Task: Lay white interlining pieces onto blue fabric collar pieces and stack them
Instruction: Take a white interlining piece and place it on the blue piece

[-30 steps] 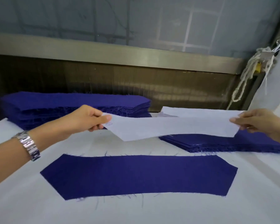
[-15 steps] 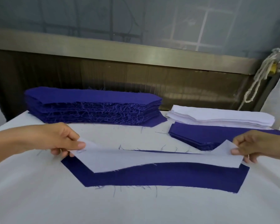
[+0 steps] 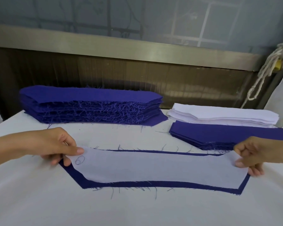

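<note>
Lowered since half a second ago, the white interlining strip (image 3: 155, 167) now lies on the blue collar piece (image 3: 137, 184), both hands (image 3: 55, 144) (image 3: 258, 154) pinching its ends, with tall blue (image 3: 91, 105) and white stacks (image 3: 222, 117) left.

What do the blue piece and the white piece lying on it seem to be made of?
Blue piece: woven cloth, matte; loose threads fray from its cut edges. White piece: thin, matte sheet, probably nonwoven interlining; its edges look cleaner and it bends softly at the pinched ends.
</note>
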A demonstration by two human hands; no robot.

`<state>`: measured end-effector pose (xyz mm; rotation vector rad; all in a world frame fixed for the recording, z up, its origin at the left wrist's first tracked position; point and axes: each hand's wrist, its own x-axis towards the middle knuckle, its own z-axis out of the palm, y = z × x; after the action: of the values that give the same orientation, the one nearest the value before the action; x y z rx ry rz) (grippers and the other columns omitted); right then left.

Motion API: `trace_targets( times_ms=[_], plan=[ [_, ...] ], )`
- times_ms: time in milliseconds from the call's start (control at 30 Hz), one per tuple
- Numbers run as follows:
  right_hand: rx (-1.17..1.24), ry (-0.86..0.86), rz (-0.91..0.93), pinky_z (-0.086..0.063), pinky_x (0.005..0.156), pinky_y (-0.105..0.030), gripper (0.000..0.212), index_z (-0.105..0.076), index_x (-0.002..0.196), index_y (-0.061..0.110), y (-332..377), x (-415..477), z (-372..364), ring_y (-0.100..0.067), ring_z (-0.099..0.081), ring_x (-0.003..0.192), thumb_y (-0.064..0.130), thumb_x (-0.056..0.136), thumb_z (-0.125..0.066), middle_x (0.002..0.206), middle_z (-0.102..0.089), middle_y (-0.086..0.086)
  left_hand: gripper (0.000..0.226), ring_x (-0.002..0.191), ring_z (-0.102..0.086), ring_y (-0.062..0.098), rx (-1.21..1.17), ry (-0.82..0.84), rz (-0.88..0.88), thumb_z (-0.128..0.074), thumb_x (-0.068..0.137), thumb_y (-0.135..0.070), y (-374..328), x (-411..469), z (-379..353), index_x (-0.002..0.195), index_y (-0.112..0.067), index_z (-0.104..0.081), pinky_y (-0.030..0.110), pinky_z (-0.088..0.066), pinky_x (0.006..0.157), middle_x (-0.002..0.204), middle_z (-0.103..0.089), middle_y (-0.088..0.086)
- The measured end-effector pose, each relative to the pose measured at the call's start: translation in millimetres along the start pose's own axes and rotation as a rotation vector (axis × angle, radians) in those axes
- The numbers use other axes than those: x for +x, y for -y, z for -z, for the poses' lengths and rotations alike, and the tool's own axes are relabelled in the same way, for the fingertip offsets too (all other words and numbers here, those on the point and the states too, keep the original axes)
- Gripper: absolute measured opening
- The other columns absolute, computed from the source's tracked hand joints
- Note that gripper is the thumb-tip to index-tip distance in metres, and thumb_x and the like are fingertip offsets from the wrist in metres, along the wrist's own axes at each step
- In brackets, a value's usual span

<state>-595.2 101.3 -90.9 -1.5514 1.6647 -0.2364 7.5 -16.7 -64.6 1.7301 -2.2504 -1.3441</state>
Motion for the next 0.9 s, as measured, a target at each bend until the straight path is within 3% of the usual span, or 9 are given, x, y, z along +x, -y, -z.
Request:
trace_targets(
  times_ms=[233,367,500,667,900],
  plan=[
    [0.001,0.011,0.028,-0.055,0.057,-0.029,0.035,-0.056,0.069,0.020,-1,4,-1,-0.025,-0.067,0.058,0.037,0.085,-0.082,0.078,-0.072,-0.026,0.034,0.041,-0.052,0.011,0.004,-0.025,0.061,-0.072,0.076,-0.049,-1,1,-1,0.066,-0.016,-0.069,0.016,-0.030,0.042,0.075,-0.076,0.011],
    [-0.007,0.002,0.016,-0.055,0.058,-0.029,0.034,-0.057,0.070,0.019,-5,5,0,-0.026,-0.067,0.059,0.036,0.085,-0.082,0.078,-0.072,-0.028,0.038,0.040,-0.052,0.011,0.008,-0.019,0.052,-0.073,0.068,-0.053,-1,0,-2,0.068,-0.015,-0.072,0.017,-0.028,0.042,0.073,-0.075,0.011],
    [-0.010,-0.001,0.008,-0.055,0.057,-0.028,0.035,-0.056,0.069,0.021,-6,6,0,-0.027,-0.068,0.059,0.036,0.085,-0.083,0.078,-0.072,-0.028,0.036,0.039,-0.052,0.012,0.035,-0.029,0.046,-0.074,0.062,-0.058,0,1,-2,0.056,-0.022,-0.070,0.018,-0.026,0.041,0.069,-0.074,0.010],
    [-0.029,0.001,-0.021,-0.054,0.055,-0.027,0.032,-0.061,0.077,0.019,-2,2,-1,-0.024,-0.066,0.055,0.040,0.082,-0.084,0.077,-0.072,-0.026,0.040,0.039,-0.053,0.014,0.052,-0.040,0.052,-0.075,0.059,-0.061,3,3,-2,0.058,-0.021,-0.071,0.018,-0.033,0.041,0.068,-0.074,0.011],
    [-0.012,-0.032,-0.089,-0.052,0.053,-0.026,0.036,-0.062,0.080,0.018,2,-6,1,-0.023,-0.064,0.054,0.050,0.085,-0.078,0.077,-0.071,-0.027,0.061,0.044,-0.057,0.013,0.124,-0.085,0.081,-0.077,0.044,-0.083,8,3,2,0.054,-0.024,-0.066,0.019,-0.033,0.044,0.070,-0.075,0.010]
  ],
)
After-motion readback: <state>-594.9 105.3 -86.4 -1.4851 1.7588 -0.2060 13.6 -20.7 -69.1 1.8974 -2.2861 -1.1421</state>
